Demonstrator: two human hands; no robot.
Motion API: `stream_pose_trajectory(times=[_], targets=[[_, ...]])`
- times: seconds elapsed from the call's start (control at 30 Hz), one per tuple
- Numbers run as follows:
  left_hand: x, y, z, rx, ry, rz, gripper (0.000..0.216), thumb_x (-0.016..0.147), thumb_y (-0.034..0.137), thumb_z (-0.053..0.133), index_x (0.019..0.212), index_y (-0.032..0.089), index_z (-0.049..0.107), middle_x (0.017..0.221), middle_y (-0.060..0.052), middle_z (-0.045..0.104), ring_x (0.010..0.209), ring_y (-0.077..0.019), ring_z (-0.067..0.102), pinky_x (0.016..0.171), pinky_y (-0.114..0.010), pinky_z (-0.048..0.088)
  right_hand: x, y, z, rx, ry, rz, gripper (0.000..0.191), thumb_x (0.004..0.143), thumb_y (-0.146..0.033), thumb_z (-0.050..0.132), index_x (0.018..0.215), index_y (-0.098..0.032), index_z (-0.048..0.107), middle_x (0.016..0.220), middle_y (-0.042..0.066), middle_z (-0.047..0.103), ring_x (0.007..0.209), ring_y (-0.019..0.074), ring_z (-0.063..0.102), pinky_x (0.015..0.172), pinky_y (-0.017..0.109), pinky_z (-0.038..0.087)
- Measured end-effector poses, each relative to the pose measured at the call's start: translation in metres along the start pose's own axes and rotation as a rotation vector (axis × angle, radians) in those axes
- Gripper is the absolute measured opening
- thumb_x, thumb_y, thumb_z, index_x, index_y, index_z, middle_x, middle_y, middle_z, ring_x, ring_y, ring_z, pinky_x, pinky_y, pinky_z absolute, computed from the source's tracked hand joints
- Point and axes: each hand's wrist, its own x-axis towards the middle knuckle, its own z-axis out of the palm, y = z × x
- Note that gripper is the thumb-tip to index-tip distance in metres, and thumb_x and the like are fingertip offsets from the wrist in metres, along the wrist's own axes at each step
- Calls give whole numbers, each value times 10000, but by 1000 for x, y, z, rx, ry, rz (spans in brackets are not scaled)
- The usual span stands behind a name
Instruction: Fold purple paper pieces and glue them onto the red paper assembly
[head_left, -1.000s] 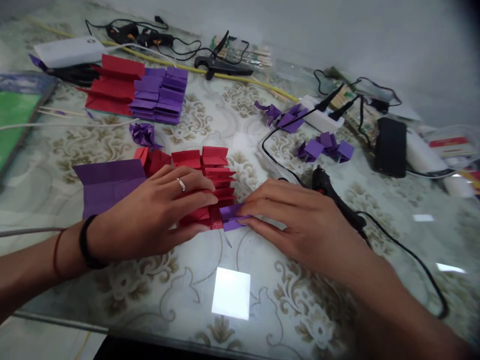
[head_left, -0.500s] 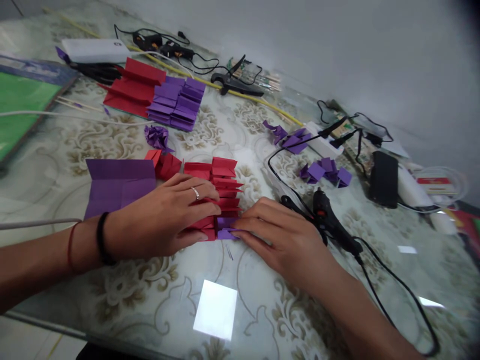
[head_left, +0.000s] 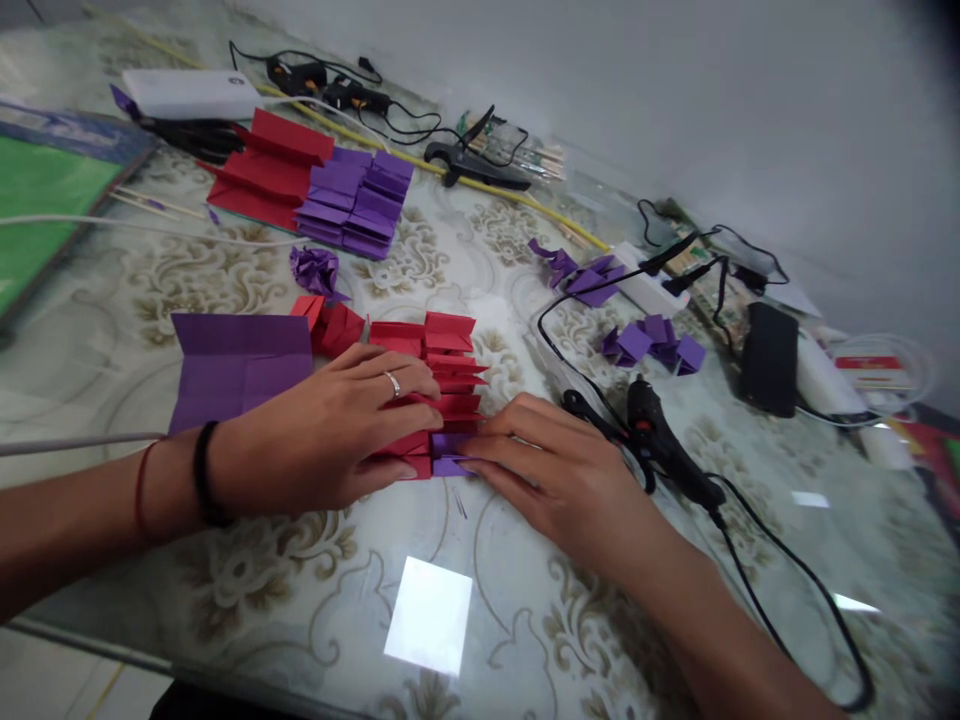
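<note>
My left hand (head_left: 375, 415) rests with outstretched fingers on the folded red paper strips (head_left: 450, 375), pressing them to the table. At the near right corner of these strips lies a small folded purple paper piece (head_left: 447, 455). My right hand (head_left: 551, 465) pinches the purple piece's right edge between thumb and fingers. Beside the left forearm is a creased purple sheet (head_left: 236, 360), partly covered by the hand. A crumpled-looking red folded paper (head_left: 328, 325) sits just beyond the left hand.
A black glue gun (head_left: 667, 445) with its cord lies right of my right hand. Purple folded pieces (head_left: 652, 342) and a white power strip (head_left: 652, 280) are behind it. Farther back are purple folded strips (head_left: 356, 200), a red folded sheet (head_left: 270, 165) and a black clamp (head_left: 472, 155).
Hands and papers keep nearly the same places. The whole view has shifted very slightly.
</note>
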Motion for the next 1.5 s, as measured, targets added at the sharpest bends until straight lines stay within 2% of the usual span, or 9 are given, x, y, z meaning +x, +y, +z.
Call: stream_pose_trajectory(times=[0.23, 0.43, 0.7, 0.87, 1.0, 1.1, 1.4, 1.5], targets=[[-1, -1, 1, 20, 32, 33, 313, 812, 173, 786, 1098, 265, 696, 1279, -75, 721, 1259, -351, 653, 1150, -579, 482, 0, 2, 2, -12, 0, -18, 159, 1025, -163, 620, 965, -169, 766, 881, 77, 739, 818, 202, 649, 746, 348, 570], [0, -1, 0, 49, 10, 25, 308, 818, 185, 791, 1100, 265, 699, 1281, -75, 719, 1243, -342, 652, 1125, -564, 499, 1, 3, 4, -28, 0, -30, 169, 1027, -172, 621, 947, -184, 770, 870, 63, 728, 803, 196, 633, 725, 327, 543], [-3, -6, 4, 145, 55, 149, 253, 931, 241, 695, 1182, 207, 689, 1294, -104, 675, 1233, -334, 630, 1062, -575, 517, 1, 5, 6, -27, -4, -35, 201, 1047, -198, 597, 950, -166, 770, 875, 69, 717, 828, 195, 619, 751, 322, 524], [-3, -3, 3, 151, 95, 228, 280, 978, 175, 636, 1249, 230, 681, 1324, -65, 685, 1307, -297, 582, 1140, -542, 443, 1, 6, 9, -29, 36, -46, 186, 1033, -194, 618, 930, -154, 768, 872, 73, 715, 811, 199, 606, 742, 323, 518], [-2, 2, 3, 122, 24, 283, 281, 989, 116, 568, 1194, 250, 706, 1271, -26, 715, 1299, -262, 588, 1159, -521, 412, 1, 6, 10, -16, 40, -45, 168, 1021, -178, 630, 926, -142, 764, 871, 73, 719, 814, 202, 611, 755, 332, 519], [-2, 6, 6, 107, -26, 264, 258, 982, 109, 559, 1147, 222, 721, 1245, -30, 735, 1313, -278, 590, 1142, -549, 430, 1, 7, 9, -7, 22, -27, 158, 1026, -188, 625, 949, -148, 756, 912, 75, 739, 837, 207, 626, 797, 348, 528], [-3, 3, 7, 107, -46, 247, 150, 997, 187, 626, 1085, 234, 737, 1234, -18, 767, 1352, -275, 575, 1198, -505, 333, -9, 15, -1, 82, -8, 56, 138, 1021, -185, 636, 969, -148, 758, 925, 79, 755, 854, 207, 660, 825, 349, 547], [-4, 3, 7, 97, -33, 244, 173, 998, 190, 638, 1131, 241, 737, 1242, -9, 772, 1349, -269, 580, 1201, -496, 318, -9, 16, 1, 80, -18, 60, 147, 1022, -191, 637, 952, -148, 760, 915, 77, 749, 848, 205, 649, 813, 342, 541]])
